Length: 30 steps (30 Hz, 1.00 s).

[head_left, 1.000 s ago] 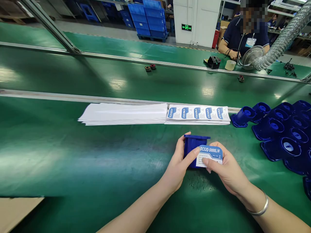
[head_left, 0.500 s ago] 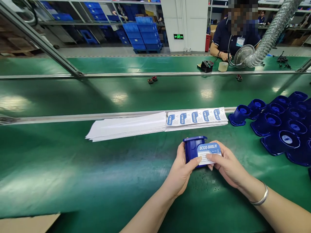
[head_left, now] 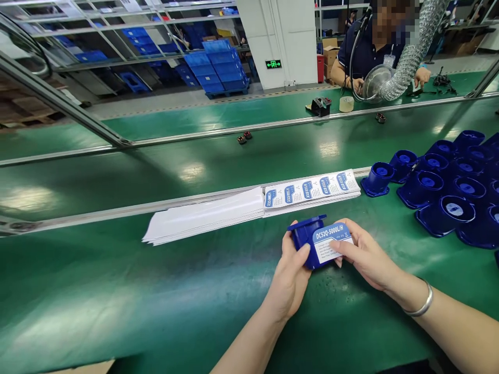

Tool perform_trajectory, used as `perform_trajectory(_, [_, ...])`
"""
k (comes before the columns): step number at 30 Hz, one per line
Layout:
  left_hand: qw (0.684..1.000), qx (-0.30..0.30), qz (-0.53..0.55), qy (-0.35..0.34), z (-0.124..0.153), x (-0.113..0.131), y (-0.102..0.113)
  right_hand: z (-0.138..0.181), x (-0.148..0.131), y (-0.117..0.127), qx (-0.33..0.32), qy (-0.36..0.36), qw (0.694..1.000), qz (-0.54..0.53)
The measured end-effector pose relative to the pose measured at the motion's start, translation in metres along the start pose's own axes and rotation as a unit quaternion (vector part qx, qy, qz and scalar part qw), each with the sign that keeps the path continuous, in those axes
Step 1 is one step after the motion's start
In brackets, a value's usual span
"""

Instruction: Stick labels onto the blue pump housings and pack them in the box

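Observation:
My left hand (head_left: pixel 289 283) is closed round a dark blue plastic housing (head_left: pixel 302 239), its flange tilted up at the top. Across the right side of that housing lies a blue and white label (head_left: pixel 324 235) printed DC52Q-5000L/H. My right hand (head_left: pixel 370 255) pinches the label's right end, thumb on its printed face and fingers behind. Whether the label's underside is stuck down there cannot be seen. Beyond my hands lie printed label sheets (head_left: pixel 312 191) in a stack, beside a stack of blank white sheets (head_left: pixel 206 215).
Several blue housings (head_left: pixel 429 187) stand in a group at the right of the green table (head_left: pixel 187 301). A metal rail (head_left: pixel 218 124) runs across behind. Farther back, a co-worker (head_left: pixel 343 62) sits by a flexible duct (head_left: pixel 417 57). A cardboard edge (head_left: pixel 89 368) shows at bottom left.
The housing has tilted, its flange end leaning left, and the label has turned with it. My left thumb has moved off the label onto the housing. The camera view has rotated slightly.

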State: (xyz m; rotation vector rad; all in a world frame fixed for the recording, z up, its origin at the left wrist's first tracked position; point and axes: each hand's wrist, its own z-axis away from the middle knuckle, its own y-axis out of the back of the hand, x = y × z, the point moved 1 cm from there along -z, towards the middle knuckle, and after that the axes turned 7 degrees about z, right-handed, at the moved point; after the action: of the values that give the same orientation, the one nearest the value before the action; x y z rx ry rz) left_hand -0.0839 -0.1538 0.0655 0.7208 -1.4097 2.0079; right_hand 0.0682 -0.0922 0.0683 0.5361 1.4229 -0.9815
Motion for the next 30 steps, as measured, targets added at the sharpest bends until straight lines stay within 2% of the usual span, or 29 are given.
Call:
perform_trajectory(4, [0.999, 0.036, -0.015, -0.009, -0.004, -0.004, 0.005, 0.001, 0.001, -0.002, 0.011, 0.020, 0.998, 0.052])
perform_trajectory(9, [0.999, 0.035, -0.013, -0.027, -0.004, -0.004, 0.006, 0.003, -0.008, 0.001, 0.059, 0.061, 0.989, 0.125])
perform_trajectory(17, [0.999, 0.041, -0.020, -0.027, -0.001, -0.002, 0.004, 0.008, -0.016, 0.004, 0.108, 0.155, 0.927, 0.322])
perform_trajectory(30, [1.000, 0.017, -0.014, -0.003, 0.001, -0.004, 0.004, 0.010, -0.016, 0.001, 0.110, 0.240, 0.872, 0.411])
